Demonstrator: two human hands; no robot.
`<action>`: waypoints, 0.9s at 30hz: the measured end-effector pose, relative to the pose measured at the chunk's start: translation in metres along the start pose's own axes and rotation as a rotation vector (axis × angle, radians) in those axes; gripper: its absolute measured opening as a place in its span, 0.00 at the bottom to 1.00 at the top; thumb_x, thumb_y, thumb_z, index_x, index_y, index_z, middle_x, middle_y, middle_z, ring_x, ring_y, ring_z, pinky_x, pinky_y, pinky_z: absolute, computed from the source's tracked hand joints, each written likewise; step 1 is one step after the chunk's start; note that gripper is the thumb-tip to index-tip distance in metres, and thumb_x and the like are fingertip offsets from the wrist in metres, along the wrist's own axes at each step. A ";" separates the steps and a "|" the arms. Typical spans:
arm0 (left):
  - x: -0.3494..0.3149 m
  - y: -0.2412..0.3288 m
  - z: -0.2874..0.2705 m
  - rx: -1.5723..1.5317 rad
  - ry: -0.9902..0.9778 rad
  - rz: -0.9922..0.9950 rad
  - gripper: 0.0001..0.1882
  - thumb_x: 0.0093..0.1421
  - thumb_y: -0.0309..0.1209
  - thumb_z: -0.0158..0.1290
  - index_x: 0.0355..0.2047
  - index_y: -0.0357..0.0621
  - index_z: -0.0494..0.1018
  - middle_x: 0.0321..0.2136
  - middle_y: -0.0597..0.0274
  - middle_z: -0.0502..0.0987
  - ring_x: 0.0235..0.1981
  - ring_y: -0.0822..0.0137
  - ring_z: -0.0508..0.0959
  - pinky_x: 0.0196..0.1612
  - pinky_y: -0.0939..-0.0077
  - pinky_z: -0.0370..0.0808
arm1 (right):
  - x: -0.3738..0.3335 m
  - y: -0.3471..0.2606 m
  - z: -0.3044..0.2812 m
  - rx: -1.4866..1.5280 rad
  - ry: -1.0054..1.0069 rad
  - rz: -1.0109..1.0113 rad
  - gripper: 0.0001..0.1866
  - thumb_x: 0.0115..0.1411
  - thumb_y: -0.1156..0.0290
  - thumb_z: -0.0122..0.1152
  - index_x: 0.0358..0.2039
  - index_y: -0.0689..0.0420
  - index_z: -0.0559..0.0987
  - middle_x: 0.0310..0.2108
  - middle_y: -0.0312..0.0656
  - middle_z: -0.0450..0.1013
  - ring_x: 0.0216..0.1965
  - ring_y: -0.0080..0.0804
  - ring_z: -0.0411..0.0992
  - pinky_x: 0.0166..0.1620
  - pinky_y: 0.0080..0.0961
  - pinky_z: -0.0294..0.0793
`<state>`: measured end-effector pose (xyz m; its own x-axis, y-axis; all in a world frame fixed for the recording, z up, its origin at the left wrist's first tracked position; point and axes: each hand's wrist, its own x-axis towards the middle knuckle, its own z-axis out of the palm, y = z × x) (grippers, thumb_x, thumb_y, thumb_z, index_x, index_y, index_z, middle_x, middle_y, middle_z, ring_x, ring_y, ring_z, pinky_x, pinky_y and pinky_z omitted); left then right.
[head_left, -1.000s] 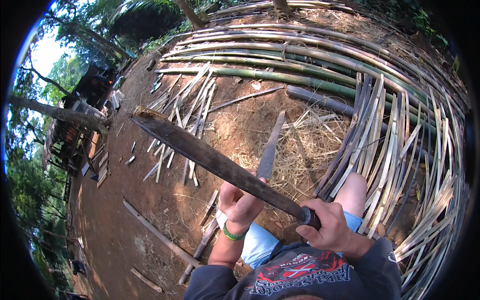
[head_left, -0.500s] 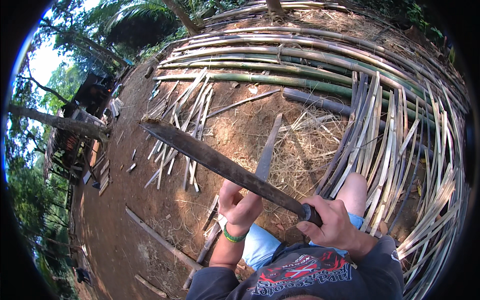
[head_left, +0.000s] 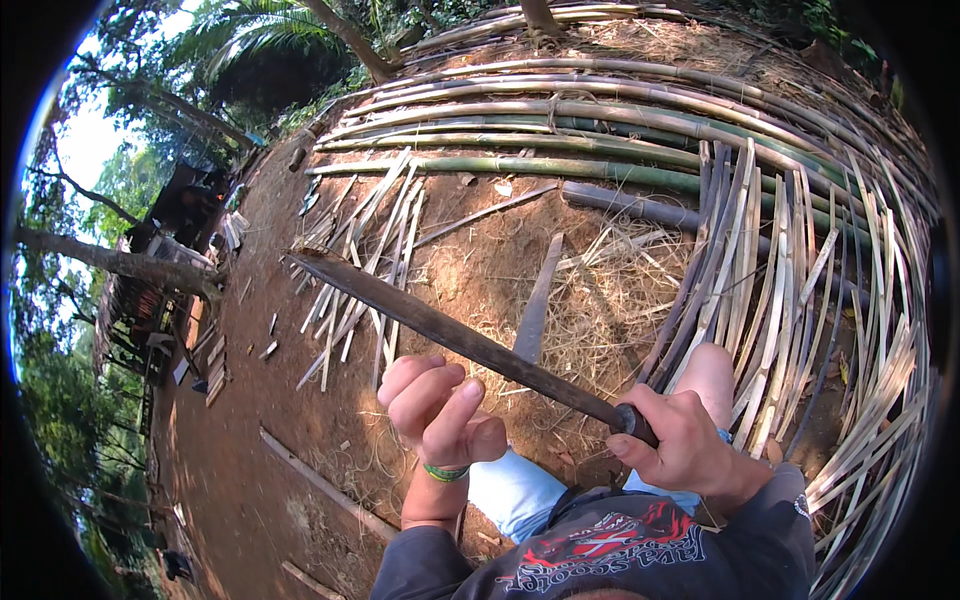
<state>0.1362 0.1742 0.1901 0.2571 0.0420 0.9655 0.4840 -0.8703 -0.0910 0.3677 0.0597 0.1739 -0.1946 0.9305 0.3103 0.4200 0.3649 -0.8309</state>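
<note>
Brown machete blade (head_left: 450,333) runs slantwise across the middle of the view, handle end by the person's right knee, rough-looking tip up toward the left. The right hand (head_left: 685,440) is clamped around its handle, thumb along the side, with a grey collar (head_left: 622,416) showing where blade meets grip. The left hand (head_left: 438,408) is just below the blade and apart from it, fingers loosely curled; can't tell if anything small is tucked in there. Green bracelet (head_left: 446,472) on that wrist, blue denim shorts (head_left: 515,490) below it.

Past the blade, a flat grey tapered piece (head_left: 542,290) points away from the person; can't say what it's made of. Pale bamboo shavings (head_left: 630,290) lie tangled on the dirt beside it.

Loads of split bamboo strips (head_left: 745,290) fan out on the right, plus a smaller bunch of pale strips (head_left: 400,245) on the left. Long bamboo culms (head_left: 480,165), greenish to tan, lie side by side farther off. Nearest thing to a container is the thatched shelter (head_left: 130,290) at far left, and whatever's inside is too dark to make out.
</note>
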 end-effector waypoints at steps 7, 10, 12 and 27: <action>0.135 -0.026 -0.040 0.320 -0.059 0.378 0.37 0.68 0.57 0.18 0.66 0.48 0.57 0.63 0.46 0.61 0.68 0.49 0.56 0.71 0.46 0.44 | -0.001 0.003 0.000 -0.004 -0.009 -0.052 0.20 0.63 0.54 0.61 0.34 0.62 0.72 0.14 0.45 0.68 0.16 0.47 0.73 0.19 0.37 0.69; 0.120 -0.028 -0.002 0.507 -0.333 0.267 0.43 0.66 0.62 0.13 0.68 0.47 0.55 0.65 0.48 0.60 0.69 0.52 0.54 0.72 0.49 0.36 | -0.001 0.003 -0.002 -0.010 0.000 -0.029 0.20 0.63 0.54 0.61 0.34 0.62 0.71 0.14 0.46 0.68 0.16 0.47 0.72 0.19 0.37 0.68; 0.120 -0.029 0.013 0.532 -0.350 0.228 0.44 0.65 0.63 0.12 0.68 0.49 0.57 0.66 0.51 0.61 0.70 0.53 0.53 0.72 0.51 0.32 | 0.001 0.003 -0.007 -0.002 0.002 0.008 0.20 0.63 0.55 0.61 0.34 0.62 0.71 0.15 0.46 0.68 0.16 0.47 0.72 0.19 0.38 0.68; 0.060 -0.001 0.000 -0.057 -0.133 -0.095 0.32 0.58 0.57 0.55 0.48 0.39 0.73 0.45 0.46 0.72 0.53 0.52 0.71 0.54 0.55 0.71 | 0.015 0.033 0.008 -0.020 0.034 0.093 0.18 0.61 0.60 0.63 0.31 0.63 0.71 0.14 0.51 0.69 0.16 0.53 0.71 0.20 0.42 0.68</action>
<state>0.1507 0.1777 0.2486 0.3228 0.1866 0.9279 0.4639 -0.8857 0.0167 0.3712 0.0857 0.1476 -0.1242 0.9608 0.2480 0.4527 0.2773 -0.8474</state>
